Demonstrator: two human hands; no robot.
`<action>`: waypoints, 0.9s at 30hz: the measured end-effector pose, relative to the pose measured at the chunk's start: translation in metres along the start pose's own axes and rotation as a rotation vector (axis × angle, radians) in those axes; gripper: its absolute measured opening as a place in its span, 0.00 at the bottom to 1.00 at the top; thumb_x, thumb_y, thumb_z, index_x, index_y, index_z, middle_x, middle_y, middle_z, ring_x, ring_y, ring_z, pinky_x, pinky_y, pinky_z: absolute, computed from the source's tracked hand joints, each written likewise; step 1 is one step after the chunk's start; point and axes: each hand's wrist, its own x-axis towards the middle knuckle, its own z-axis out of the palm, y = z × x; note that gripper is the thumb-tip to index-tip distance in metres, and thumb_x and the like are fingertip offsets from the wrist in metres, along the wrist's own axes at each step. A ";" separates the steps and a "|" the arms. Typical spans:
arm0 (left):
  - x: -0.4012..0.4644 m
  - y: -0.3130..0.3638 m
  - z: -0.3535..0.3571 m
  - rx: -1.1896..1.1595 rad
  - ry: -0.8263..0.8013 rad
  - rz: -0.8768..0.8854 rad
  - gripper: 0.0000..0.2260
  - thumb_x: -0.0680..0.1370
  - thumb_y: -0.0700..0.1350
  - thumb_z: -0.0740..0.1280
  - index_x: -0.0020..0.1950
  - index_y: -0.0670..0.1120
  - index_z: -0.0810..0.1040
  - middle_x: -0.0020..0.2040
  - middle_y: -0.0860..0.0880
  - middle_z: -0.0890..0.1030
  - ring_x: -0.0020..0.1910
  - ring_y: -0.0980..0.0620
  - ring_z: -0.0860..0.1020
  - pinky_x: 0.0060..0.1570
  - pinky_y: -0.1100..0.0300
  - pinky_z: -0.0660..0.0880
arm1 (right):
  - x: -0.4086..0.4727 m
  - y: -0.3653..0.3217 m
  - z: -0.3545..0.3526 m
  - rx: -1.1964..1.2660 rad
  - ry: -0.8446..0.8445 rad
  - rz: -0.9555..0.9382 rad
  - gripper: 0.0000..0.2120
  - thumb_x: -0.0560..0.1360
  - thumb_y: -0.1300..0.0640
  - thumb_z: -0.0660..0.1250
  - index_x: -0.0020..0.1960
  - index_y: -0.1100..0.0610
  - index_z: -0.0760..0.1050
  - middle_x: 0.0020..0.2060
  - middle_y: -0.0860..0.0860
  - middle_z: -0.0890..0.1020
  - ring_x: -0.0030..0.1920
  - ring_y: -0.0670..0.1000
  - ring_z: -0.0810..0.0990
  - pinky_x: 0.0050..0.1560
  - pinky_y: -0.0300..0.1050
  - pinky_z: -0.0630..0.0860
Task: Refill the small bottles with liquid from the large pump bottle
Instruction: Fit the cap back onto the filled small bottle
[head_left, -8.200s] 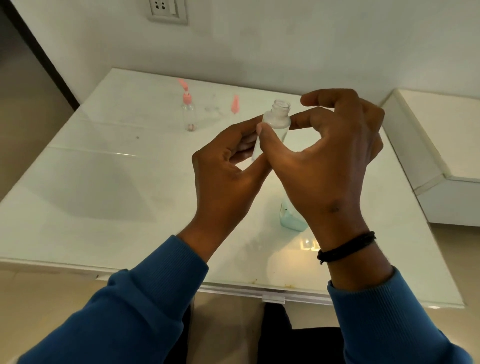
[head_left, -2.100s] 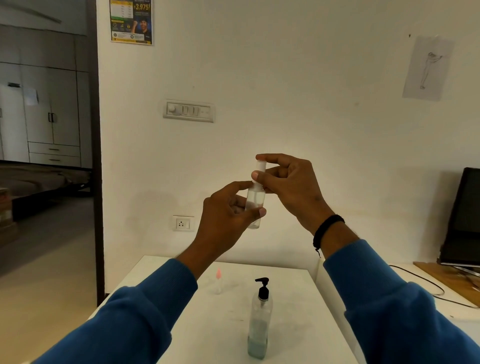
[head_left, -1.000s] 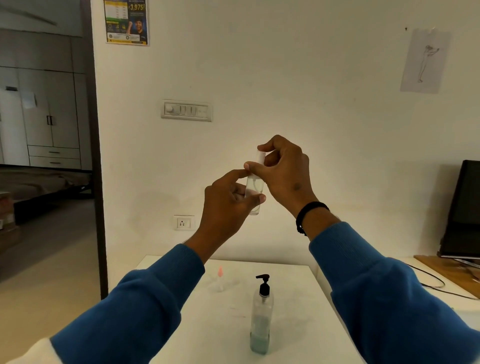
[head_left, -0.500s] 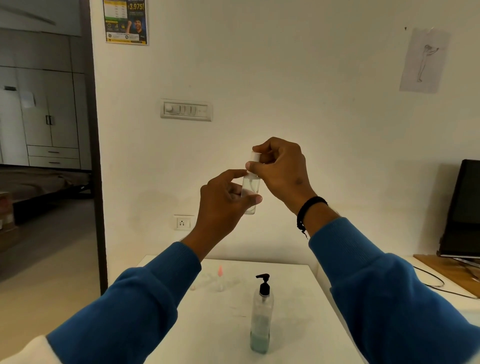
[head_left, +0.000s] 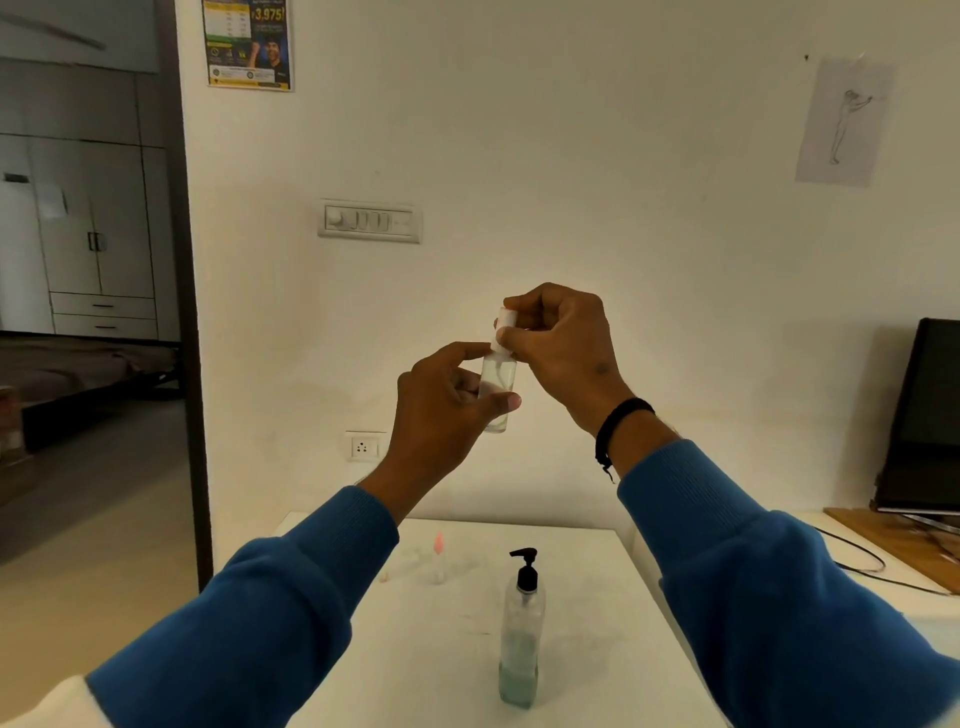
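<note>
Up above the table (head_left: 597, 597), left hand (head_left: 441, 410) grips the bottle (head_left: 498, 387) while right hand (head_left: 563, 345) pinches its cap (head_left: 505, 322) at 12 o'clock. I'd keep it upright, twist gently. Pump bottle (head_left: 521, 634) stands at 6.

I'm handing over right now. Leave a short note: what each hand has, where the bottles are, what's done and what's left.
Left hand grips the small clear bottle by its body, held up above the table.
Right hand pinches its white cap, seated on the neck.
Large pump bottle stands on the table, pump on. A pink-capped small bottle stands behind it.
Done: held bottle appears filled and capped.
Left: set it down; the pink-capped one's fill level can't be read.
</note>
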 end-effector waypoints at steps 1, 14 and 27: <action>-0.001 0.000 0.000 0.001 0.001 -0.001 0.24 0.69 0.47 0.82 0.63 0.47 0.81 0.44 0.47 0.86 0.41 0.50 0.85 0.46 0.62 0.80 | 0.000 0.000 0.000 -0.018 0.002 -0.006 0.10 0.72 0.64 0.77 0.49 0.53 0.82 0.45 0.49 0.86 0.47 0.49 0.85 0.51 0.50 0.85; -0.002 0.004 0.001 0.015 -0.003 -0.001 0.24 0.69 0.47 0.82 0.64 0.47 0.81 0.41 0.53 0.84 0.39 0.57 0.82 0.40 0.76 0.72 | -0.002 0.000 0.003 0.029 0.019 0.033 0.12 0.71 0.67 0.75 0.50 0.54 0.82 0.46 0.51 0.86 0.49 0.52 0.86 0.54 0.55 0.85; -0.003 0.003 0.002 0.019 0.011 0.012 0.25 0.69 0.48 0.82 0.64 0.46 0.81 0.42 0.52 0.84 0.40 0.55 0.82 0.44 0.69 0.75 | -0.006 0.004 0.007 0.075 0.038 0.030 0.09 0.74 0.63 0.74 0.53 0.56 0.82 0.46 0.50 0.85 0.48 0.50 0.85 0.52 0.48 0.85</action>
